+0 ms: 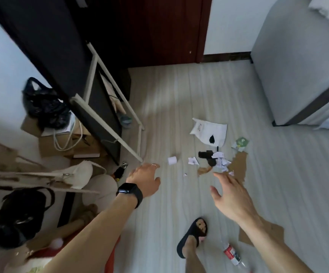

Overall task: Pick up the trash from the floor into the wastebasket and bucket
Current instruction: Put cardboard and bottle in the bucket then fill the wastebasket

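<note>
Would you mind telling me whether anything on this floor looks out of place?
Yes: a white mailer bag with a black mark, crumpled paper scraps, torn cardboard and a plastic bottle on its side lie scattered on the floor.

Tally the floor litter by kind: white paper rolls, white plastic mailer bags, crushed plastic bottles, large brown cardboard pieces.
Small white paper roll: 1
White plastic mailer bag: 1
Crushed clear plastic bottle: 1
Large brown cardboard pieces: 2
Total: 5
</note>
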`<state>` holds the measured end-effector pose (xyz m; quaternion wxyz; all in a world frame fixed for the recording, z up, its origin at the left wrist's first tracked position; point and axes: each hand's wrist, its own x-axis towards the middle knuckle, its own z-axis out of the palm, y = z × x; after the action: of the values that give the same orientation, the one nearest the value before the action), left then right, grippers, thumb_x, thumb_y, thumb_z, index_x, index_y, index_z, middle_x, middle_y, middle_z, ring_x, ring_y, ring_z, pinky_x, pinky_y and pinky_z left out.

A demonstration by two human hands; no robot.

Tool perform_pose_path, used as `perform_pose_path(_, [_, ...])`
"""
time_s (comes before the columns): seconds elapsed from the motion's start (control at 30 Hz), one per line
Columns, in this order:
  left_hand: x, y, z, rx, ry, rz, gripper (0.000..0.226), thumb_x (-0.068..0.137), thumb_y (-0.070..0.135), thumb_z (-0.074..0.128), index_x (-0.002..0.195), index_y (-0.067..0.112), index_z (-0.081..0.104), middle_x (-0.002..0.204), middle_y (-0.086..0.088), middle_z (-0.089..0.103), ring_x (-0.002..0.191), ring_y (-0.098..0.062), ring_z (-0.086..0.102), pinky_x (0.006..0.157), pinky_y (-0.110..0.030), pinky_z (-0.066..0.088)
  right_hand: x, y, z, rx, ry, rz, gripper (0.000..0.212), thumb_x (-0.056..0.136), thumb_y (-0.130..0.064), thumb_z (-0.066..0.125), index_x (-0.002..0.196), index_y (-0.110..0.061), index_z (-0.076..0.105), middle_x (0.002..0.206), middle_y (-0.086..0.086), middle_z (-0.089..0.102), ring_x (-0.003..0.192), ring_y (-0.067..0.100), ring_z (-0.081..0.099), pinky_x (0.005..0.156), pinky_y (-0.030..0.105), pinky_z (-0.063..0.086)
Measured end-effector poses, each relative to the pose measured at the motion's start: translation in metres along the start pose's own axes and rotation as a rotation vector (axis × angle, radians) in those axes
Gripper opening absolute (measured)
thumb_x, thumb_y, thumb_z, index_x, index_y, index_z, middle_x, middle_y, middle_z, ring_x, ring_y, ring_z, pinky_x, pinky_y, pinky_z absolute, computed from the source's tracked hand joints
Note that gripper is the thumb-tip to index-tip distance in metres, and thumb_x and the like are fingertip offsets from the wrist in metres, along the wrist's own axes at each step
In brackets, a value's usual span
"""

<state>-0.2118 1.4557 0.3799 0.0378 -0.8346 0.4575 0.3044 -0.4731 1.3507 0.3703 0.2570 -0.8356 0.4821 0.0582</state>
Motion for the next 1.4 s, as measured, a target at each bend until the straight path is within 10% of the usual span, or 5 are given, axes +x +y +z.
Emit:
perform_pose_path(0.67, [0.415, -0.019, 0.222, 0.186, -0.329, 0.028, 0.058, 0.097, 0.035, 0.050, 0.151, 0.026, 0.032, 0.157, -0.003, 0.025, 0.138, -0.026, 0.036, 0.112, -0.039, 0.035, 0.317, 0.168, 0.260, -0.016, -0.429, 0.237, 0.063, 0.099, -0.050, 0.045, 0.154, -0.027, 0.024, 0.153, 0.002, 0.039, 0.132, 0.026, 0.046, 0.107, 0.039, 0.044])
perform_pose_path(1.1, [0.580, -0.076, 0.404, 0.274, -0.230, 0.050, 0.068, 0.099, 0.031, 0.055, 0.151, 0.051, 0.015, 0.164, -0.003, -0.014, 0.149, -0.041, 0.000, 0.119, -0.056, 0.014, 0.453, 0.246, 0.478, -0.152, -0.159, 0.210, 0.061, 0.092, -0.042, 0.057, 0.145, -0.025, 0.033, 0.156, 0.013, 0.026, 0.141, 0.039, 0.028, 0.109, 0.051, 0.039])
perform_pose_path(1.23, [0.602, -0.090, 0.444, 0.144, -0.100, 0.072, 0.057, 0.095, 0.014, 0.053, 0.140, 0.045, 0.037, 0.155, -0.004, 0.019, 0.135, -0.039, 0.027, 0.107, -0.047, 0.041, 0.472, 0.253, 0.524, -0.191, -0.216, 0.242, 0.078, 0.086, -0.033, 0.065, 0.151, -0.027, 0.021, 0.157, 0.018, 0.014, 0.137, 0.048, 0.025, 0.113, 0.068, 0.022])
perform_pose_path(1.4, [0.600, -0.081, 0.472, 0.087, 0.158, 0.105, 0.031, 0.096, 0.018, 0.053, 0.124, 0.030, 0.054, 0.125, -0.009, 0.044, 0.100, -0.032, 0.045, 0.085, -0.046, 0.052, 0.452, 0.260, 0.554, -0.338, 0.082, 0.143, 0.046, 0.065, -0.003, 0.068, 0.110, 0.000, 0.061, 0.100, 0.022, 0.057, 0.087, 0.041, 0.055, 0.083, 0.054, 0.047])
